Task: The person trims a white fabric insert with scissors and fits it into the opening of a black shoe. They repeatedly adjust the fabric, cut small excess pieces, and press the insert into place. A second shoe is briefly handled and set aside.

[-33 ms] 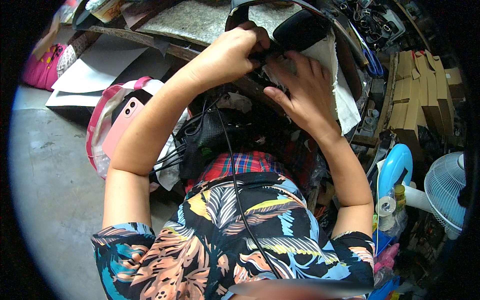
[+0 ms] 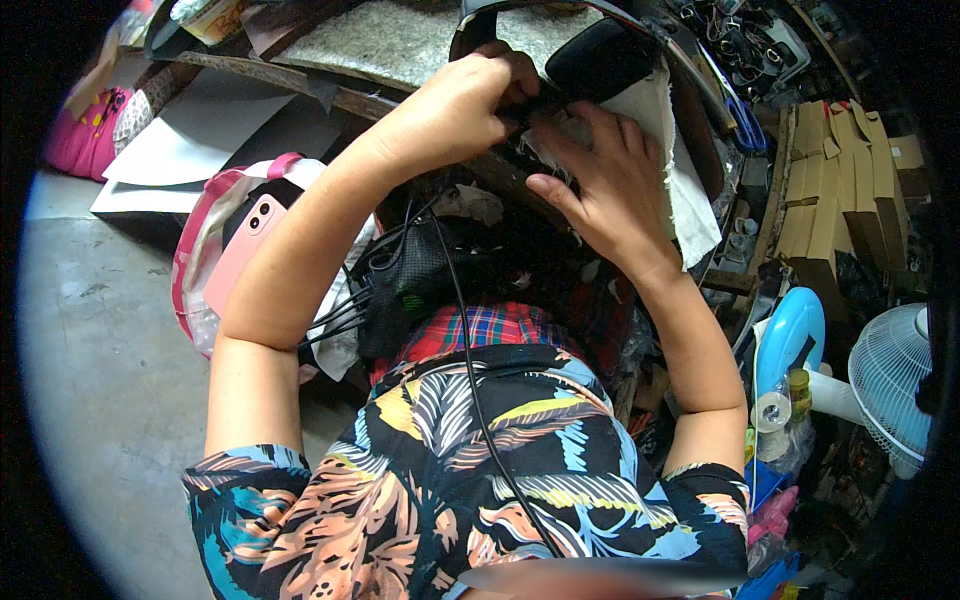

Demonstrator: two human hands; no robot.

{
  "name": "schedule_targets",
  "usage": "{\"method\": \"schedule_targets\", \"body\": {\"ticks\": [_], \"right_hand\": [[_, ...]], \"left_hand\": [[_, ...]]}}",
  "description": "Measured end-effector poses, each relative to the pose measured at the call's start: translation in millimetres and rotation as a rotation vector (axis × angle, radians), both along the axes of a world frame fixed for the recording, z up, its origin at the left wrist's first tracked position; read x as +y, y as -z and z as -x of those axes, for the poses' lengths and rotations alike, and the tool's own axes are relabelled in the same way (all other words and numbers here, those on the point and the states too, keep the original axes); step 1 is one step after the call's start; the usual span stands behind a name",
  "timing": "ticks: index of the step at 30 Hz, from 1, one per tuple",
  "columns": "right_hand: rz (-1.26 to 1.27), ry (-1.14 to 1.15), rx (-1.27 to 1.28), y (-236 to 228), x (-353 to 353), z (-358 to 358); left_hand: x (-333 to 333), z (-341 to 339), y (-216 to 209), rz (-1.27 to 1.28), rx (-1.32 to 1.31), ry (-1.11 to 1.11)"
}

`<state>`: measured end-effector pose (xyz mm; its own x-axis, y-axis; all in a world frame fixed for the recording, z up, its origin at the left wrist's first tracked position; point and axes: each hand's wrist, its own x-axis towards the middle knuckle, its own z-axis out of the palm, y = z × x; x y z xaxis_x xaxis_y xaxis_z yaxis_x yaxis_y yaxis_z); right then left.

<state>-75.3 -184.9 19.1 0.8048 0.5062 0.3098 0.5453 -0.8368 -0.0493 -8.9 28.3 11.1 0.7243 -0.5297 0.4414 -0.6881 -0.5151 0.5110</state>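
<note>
My left hand (image 2: pixel 475 105) is curled closed at the table's front edge, its fingers bent around a dark item mostly hidden beneath them. Beside it, my right hand (image 2: pixel 605 180) lies with fingers spread and thumb apart, its fingertips near the same dark spot. Just beyond both hands sits a black rounded flat piece (image 2: pixel 605 60). A black curved band (image 2: pixel 475 35) arches behind my left hand. Frayed white cloth (image 2: pixel 690 205) hangs down past my right hand. What exactly lies between the hands is too dark to make out.
A worktop (image 2: pixel 375 45) spans the far side. At left, a pink-edged bag (image 2: pixel 190 250) holds a pink phone (image 2: pixel 245 255). To the right stand cardboard pieces (image 2: pixel 835 190), a fan (image 2: pixel 890 375) and a blue ring-shaped object (image 2: pixel 790 330). A black cable (image 2: pixel 468 350) runs down my front.
</note>
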Motion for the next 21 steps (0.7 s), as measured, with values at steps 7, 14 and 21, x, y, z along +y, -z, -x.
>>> {"method": "schedule_targets", "body": {"ticks": [7, 14, 21], "right_hand": [[-0.127, -0.146, -0.003, 5, -11, 1], [-0.161, -0.025, -0.073, 8, -11, -9], [-0.476, -0.035, 0.102, 1, -17, -13]], "left_hand": [[-4, 1, 4, 0.021, 0.004, -0.009], [0, -5, 3, -0.045, -0.001, -0.019], [-18, -1, -12, -0.193, 0.054, -0.151]]}}
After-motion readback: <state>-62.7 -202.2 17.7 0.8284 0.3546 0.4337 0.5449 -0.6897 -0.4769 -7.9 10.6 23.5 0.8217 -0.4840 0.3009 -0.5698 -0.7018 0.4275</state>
